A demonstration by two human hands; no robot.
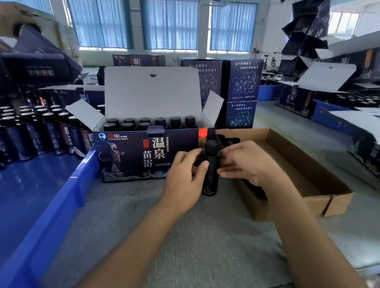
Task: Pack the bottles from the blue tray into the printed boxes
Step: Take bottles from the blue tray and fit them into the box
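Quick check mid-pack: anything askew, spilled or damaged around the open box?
Nothing spilled or broken shows. The black-capped bottles in the open printed cardboard box stand upright in rows. The left hand and right hand hold one dark bottle before it. Only the dark empty boxes piled far right sit crooked.

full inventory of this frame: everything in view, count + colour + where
held bottle: one, dark with black cap, upright in front of the open box
open printed box: one, navy outside, white inside, table centre, lid up
boxed bottles: at least eight black caps, inside the open printed box
blue tray: one, blue, left
tray bottles: dozens, dark, standing at the tray's far end
cardboard tray: one, brown, right, dark items inside
closed printed boxes: several, navy, stacked behind
table: one, grey
left hand: grips the held bottle
right hand: pinches the held bottle
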